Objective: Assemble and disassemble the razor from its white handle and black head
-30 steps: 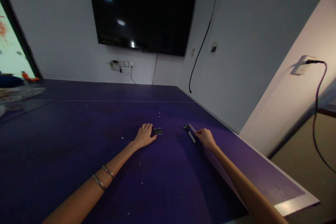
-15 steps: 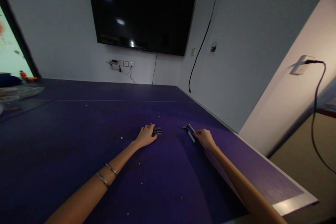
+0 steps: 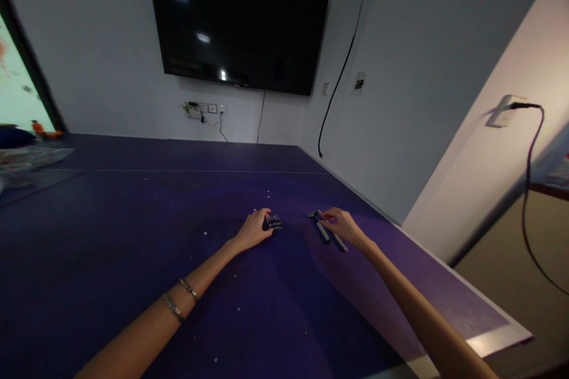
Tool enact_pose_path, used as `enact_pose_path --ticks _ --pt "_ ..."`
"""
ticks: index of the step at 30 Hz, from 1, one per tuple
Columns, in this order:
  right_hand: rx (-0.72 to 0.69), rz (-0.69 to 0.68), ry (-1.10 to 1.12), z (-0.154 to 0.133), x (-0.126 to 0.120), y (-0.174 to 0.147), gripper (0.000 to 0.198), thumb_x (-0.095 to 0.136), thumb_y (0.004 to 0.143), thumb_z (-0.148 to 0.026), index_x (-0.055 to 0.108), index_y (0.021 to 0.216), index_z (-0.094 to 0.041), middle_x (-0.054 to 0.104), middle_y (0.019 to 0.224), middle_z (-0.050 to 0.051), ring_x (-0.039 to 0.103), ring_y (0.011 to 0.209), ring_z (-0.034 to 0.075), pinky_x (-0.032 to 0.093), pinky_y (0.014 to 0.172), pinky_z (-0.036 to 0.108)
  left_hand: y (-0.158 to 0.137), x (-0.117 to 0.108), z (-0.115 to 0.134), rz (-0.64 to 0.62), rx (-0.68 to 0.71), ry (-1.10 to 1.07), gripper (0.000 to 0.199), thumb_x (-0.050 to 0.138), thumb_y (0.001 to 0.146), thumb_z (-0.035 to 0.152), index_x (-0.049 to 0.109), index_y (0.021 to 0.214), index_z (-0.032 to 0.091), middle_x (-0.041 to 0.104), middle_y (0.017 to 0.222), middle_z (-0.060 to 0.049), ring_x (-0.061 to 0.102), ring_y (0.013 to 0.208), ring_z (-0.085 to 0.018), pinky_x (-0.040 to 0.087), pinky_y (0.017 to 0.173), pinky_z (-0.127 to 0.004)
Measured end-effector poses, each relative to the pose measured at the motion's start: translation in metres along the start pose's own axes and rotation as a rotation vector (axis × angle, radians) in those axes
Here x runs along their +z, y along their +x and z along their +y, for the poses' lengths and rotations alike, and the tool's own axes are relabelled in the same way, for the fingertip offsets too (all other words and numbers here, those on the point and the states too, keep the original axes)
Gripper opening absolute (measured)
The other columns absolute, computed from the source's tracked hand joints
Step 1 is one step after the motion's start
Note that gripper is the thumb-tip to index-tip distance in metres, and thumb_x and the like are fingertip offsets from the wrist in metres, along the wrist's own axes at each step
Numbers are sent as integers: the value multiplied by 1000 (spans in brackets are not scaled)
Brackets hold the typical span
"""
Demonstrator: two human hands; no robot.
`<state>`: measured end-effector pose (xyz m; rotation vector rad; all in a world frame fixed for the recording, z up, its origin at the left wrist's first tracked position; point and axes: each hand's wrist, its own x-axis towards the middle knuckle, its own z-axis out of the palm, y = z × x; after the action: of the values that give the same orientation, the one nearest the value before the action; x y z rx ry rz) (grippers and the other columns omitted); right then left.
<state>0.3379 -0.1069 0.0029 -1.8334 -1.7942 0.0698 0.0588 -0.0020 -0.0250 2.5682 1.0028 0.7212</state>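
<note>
My left hand (image 3: 255, 230) rests on the purple tabletop, its thumb and fingers closed on the edge of a small dark rectangular piece (image 3: 275, 222) that resembles a circuit board. To the right lies a slim tool with two long pale-grey handles (image 3: 322, 231), a dark head and a thin tip pointing left. My right hand (image 3: 342, 226) is over the upper part of this tool, thumb and fingertips closed about it near the head. The fingers hide part of one handle, and the tool's exact kind is unclear.
Small white scraps (image 3: 205, 233) lie scattered over the purple tabletop (image 3: 146, 260). Clear plastic wrapping (image 3: 40, 157) sits at the far left. Beyond the table are a wall-mounted television (image 3: 244, 23) and a hanging black cable (image 3: 340, 80). A wall borders the table's right edge.
My left hand and the dark piece have moved slightly right. My right hand has slid up along the tool toward its head, uncovering the lower end of the right handle.
</note>
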Motion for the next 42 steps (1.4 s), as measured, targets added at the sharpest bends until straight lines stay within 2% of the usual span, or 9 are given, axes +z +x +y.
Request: enact_pose_path --ticks 4,7,10,14,18,24,28,34,42 --pt "-203 -166 78 -35 8 -4 51 68 64 -41 60 110 -19 60 105 8 57 94 20 43 83 31 -8 0 28 -4 143 -69 55 61 70 26 40 120 17 54 110 -7 50 103 -20 37 91 -34" --pt "-323 -258 103 -54 13 -6 66 71 60 -44 53 118 -19 56 113 10 51 104 23 39 90 36 -14 1 43 -16 187 -100 56 63 70 27 40 119 17 53 114 -8 48 105 -21 37 93 -34" --pt "-407 -291 99 -64 15 -6 57 70 63 -43 56 113 -20 57 111 9 50 106 23 36 93 37 -19 0 52 -34 215 -105 54 63 71 28 41 119 18 51 118 -8 47 108 -21 36 94 -34" --pt "-422 -302 87 -63 13 -4 48 68 65 -40 60 107 -19 57 107 8 52 101 21 38 91 35 -22 0 55 -78 219 -102 56 61 74 33 38 123 18 49 124 -10 45 114 -21 35 97 -34" --pt "-334 -291 47 -36 -2 4 50 68 65 -38 59 111 -20 57 107 8 51 102 21 38 91 33 -22 2 41 -98 208 -40 59 51 80 42 32 128 15 41 133 -12 35 125 -24 29 103 -36" --pt "-141 -288 -50 51 -40 21 56 65 66 -40 57 116 -18 60 104 10 55 90 23 44 79 33 -18 4 -6 -73 94 86 47 38 86 41 39 124 12 45 130 -15 32 127 -27 28 103 -41" --pt "-29 -372 -127 97 -46 26 58 68 59 -36 61 112 -16 64 93 9 57 82 23 44 70 30 -20 13 -25 -57 56 133 44 34 88 39 42 121 12 48 127 -14 36 125 -27 29 102 -42" --pt "63 -485 -74 117 -28 26 61 69 56 -38 61 113 -17 64 81 4 57 69 19 43 60 26 -23 26 -31 -47 78 202 43 31 89 40 46 119 14 46 131 -14 33 127 -27 27 103 -44" --pt "219 -593 31 125 -20 30 73 70 53 -38 54 122 -19 63 76 3 52 55 12 39 46 21 -24 27 -31 -35 88 248 42 29 90 39 48 116 13 47 130 -14 34 126 -26 26 103 -40"
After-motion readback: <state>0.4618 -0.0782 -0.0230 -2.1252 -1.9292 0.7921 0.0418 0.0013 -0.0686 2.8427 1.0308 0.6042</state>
